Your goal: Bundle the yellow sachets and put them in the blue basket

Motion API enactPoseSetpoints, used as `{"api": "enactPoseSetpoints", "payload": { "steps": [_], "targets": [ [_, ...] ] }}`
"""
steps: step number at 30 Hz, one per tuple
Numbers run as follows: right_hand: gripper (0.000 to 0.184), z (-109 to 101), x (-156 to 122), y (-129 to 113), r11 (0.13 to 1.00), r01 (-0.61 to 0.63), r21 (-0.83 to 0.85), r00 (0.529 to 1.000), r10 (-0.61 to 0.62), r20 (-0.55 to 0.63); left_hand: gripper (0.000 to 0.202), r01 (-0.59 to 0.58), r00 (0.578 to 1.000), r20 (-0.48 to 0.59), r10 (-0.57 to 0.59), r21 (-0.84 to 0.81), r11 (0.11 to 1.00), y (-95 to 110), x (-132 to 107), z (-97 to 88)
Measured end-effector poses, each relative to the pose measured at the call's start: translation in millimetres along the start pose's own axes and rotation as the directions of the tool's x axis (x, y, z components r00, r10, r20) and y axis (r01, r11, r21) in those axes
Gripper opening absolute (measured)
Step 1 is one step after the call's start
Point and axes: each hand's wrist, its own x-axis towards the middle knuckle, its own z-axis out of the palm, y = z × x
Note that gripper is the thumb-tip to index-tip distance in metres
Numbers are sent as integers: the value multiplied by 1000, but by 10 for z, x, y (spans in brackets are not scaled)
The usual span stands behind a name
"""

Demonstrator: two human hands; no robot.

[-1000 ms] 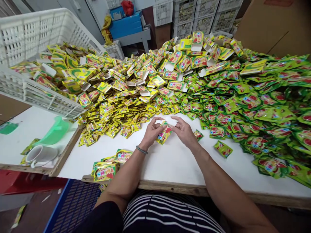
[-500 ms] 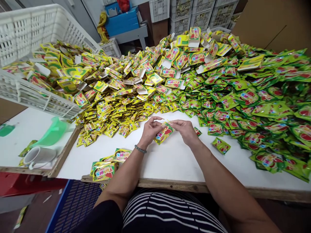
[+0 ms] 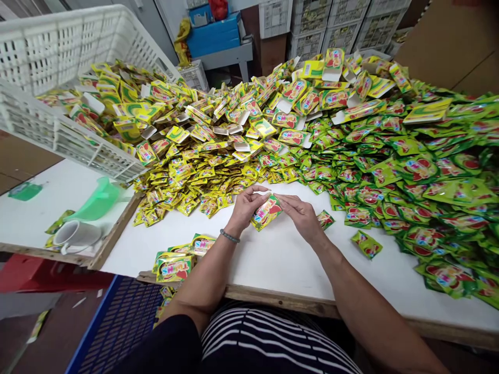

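Observation:
My left hand [image 3: 246, 208] and my right hand [image 3: 302, 215] meet over the white table [image 3: 280, 254], both with fingers closed on one small yellow-green carton [image 3: 266, 212] printed with red fruit. Just beyond the hands lies a heap of small yellow sachets [image 3: 187, 171]. To the right spreads a big pile of green sachets [image 3: 409, 171]. Flat, open cartons [image 3: 296, 98] are piled at the back. A short stack of closed cartons [image 3: 175, 262] lies by my left forearm at the table's front edge.
A white plastic crate [image 3: 58, 78] tilts at the left, spilling cartons. On a lower white board at the left are a white mug [image 3: 76, 236] and a green plastic scoop [image 3: 97, 200]. A blue crate [image 3: 117, 327] is below the table edge. More white crates [image 3: 331, 26] stand at the back.
The carton's white flap, open a second ago, is now folded down. Both hands stay in place on it. The camera has shifted slightly.

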Motion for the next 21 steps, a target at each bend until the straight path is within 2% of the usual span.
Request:
{"api": "enactPoseSetpoints", "payload": {
  "steps": [4,6,9,11,13,15,16,18,19,21],
  "targets": [
    [43,134,-40,-6,983,48,-174,996,-59,-61,52,-28,999,-26,28,25,999,-36,3,-8],
    [41,137,-32,10,957,100,-272,994,-108,-15,53,-25,999,-33,28,77,997,-31,14,-7],
    [36,-36,3,49,867,124,-483,992,-107,63,47,15,998,52,-33,318,948,71,2,-47],
    [34,-251,19,84,731,24,-681,1000,-29,5,37,5,978,164,-125,586,810,203,-61,-152],
    [38,-479,21,133,523,-136,-842,990,101,-98,23,-54,935,245,-257,813,580,355,-180,-335],
    [46,-645,10,194,340,-242,-909,948,283,-146,14,-95,892,224,-392,942,322,497,-319,-554],
    [48,-687,4,223,295,-265,-918,917,372,-145,14,-95,885,175,-432,975,201,557,-376,-653],
    [46,-684,2,265,315,-269,-910,869,488,-88,16,-79,913,82,-400,997,25,641,-416,-777],
    [42,-649,9,276,360,-258,-897,861,507,-45,17,-74,938,64,-340,997,-18,660,-388,-784],
    [33,-551,33,279,459,-241,-855,879,476,8,15,-100,976,92,-195,994,-31,647,-228,-672]
  ]
}}
